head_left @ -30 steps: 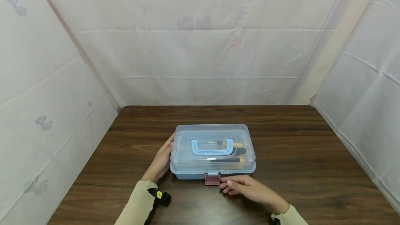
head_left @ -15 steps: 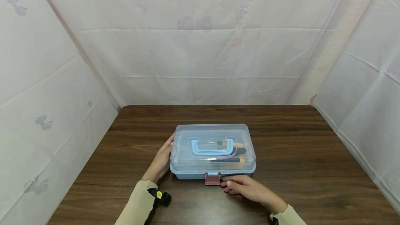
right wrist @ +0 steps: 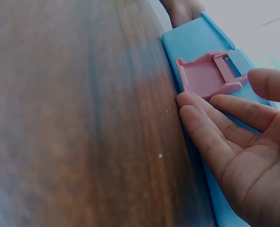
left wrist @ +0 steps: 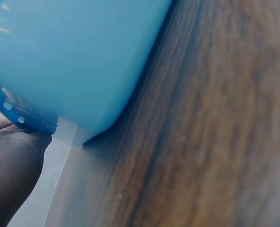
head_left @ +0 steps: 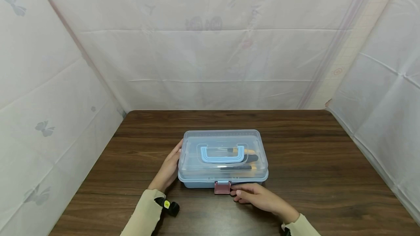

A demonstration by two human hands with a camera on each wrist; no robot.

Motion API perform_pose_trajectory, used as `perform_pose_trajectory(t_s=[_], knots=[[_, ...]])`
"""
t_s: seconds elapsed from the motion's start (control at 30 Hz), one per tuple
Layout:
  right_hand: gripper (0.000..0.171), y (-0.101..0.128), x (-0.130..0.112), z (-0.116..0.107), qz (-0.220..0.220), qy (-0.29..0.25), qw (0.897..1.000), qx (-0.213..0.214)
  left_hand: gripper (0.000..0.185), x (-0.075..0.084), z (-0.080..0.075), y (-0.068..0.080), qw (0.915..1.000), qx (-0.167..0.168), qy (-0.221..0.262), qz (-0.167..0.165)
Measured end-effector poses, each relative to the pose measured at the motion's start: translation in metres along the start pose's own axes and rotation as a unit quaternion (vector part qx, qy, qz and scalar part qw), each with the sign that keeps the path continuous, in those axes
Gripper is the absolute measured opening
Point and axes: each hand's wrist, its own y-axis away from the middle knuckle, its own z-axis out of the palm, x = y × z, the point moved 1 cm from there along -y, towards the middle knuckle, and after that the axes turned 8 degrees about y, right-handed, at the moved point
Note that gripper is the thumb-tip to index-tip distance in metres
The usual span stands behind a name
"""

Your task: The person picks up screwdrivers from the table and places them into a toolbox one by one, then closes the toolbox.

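A blue plastic box (head_left: 223, 183) with a clear lid (head_left: 223, 145) and a light-blue handle (head_left: 222, 154) sits mid-table; tools show through the lid. Its pink latch (head_left: 222, 187) hangs at the front, flipped outward in the right wrist view (right wrist: 207, 74). My left hand (head_left: 168, 168) rests flat against the box's left side, fingers straight; the left wrist view shows it (left wrist: 10, 165) under the lid's rim beside the blue wall (left wrist: 69, 61). My right hand (head_left: 254, 196) lies on the table just right of the latch, fingers extended, their tips (right wrist: 189, 106) touching the latch's edge.
The dark wooden table (head_left: 311, 163) has bare surface on all sides of the box. White cloth walls (head_left: 210, 54) enclose it at the back, left and right. Cream sleeves (head_left: 142, 214) and a black wrist strap (head_left: 168, 205) lie near the front edge.
My right hand has drawn slightly back and left toward the latch. The box and my left hand have stayed where they were.
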Motion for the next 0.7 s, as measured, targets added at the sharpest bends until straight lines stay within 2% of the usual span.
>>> perform_pose_trajectory(t_s=[0.43,0.7], knots=[[0.041,-0.0012,0.0046,0.0020,-0.001,0.019,1.000,0.012,0.050,0.0002,0.0000,-0.0003,1.0000,0.004,0.001,-0.005],[0.041,-0.0020,0.0038,0.0045,-0.013,0.001,1.000,0.003,0.051,-0.0003,-0.0004,0.0003,1.0000,0.003,0.007,-0.006]])
